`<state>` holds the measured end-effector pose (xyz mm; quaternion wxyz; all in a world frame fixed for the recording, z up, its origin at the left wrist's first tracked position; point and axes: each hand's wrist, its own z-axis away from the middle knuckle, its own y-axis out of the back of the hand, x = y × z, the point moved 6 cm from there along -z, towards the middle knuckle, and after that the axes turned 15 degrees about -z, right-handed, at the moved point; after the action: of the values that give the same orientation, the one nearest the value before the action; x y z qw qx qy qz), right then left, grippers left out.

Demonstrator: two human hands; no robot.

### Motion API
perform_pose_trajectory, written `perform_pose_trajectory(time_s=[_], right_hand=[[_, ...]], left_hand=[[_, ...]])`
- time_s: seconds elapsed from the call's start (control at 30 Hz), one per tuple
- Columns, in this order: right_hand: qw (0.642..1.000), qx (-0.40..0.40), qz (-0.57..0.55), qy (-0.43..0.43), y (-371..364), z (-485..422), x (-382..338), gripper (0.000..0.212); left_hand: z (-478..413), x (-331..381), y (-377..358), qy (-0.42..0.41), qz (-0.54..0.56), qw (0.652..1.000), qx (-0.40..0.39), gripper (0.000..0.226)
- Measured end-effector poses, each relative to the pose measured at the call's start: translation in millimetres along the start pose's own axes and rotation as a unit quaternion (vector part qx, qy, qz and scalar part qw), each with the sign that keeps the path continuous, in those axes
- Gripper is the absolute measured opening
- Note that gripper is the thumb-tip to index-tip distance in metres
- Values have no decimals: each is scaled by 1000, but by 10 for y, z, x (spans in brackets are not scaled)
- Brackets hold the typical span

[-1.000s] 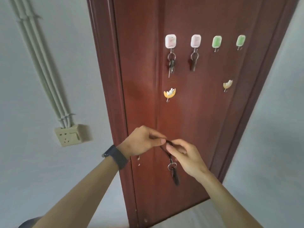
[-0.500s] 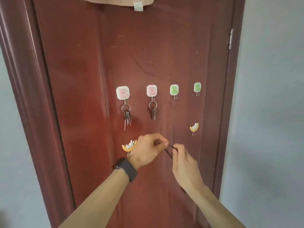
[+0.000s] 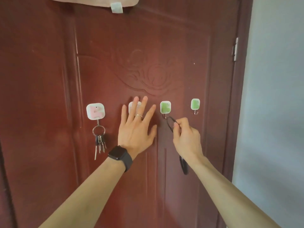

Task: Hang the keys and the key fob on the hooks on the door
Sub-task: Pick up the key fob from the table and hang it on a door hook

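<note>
your left hand has let go of the black loop and now lies flat and spread on the red door. your right hand pinches the thin round loop by the green square hook. fob dangles below your wrist.

Red-brown door fills the frame. Four hooks in a row at mid-height: pink hook at left carries keys, the next half hidden, two green hooks at right bare.
</note>
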<state>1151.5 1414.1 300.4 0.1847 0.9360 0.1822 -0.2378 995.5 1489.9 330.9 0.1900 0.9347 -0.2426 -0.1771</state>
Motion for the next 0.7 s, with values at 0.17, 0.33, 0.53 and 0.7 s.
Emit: perform_pose_trajectory(time_s=[0.17, 0.33, 0.53, 0.7], right_hand=[[999, -14, -43, 2, -72, -336, 221, 8], [995, -48, -82, 0, -248, -462, 366, 8], [995, -66, -65, 30, -347, -262, 383, 8], [998, -29, -29, 45, -370, -130, 356, 17]], left_hand=[[5, -26, -275, 19, -98, 993, -56, 77], [12, -7, -321, 37, -143, 988, -46, 81], [20, 5, -341, 50, -158, 985, -55, 83], [18, 4, -324, 50, -166, 983, -59, 83]])
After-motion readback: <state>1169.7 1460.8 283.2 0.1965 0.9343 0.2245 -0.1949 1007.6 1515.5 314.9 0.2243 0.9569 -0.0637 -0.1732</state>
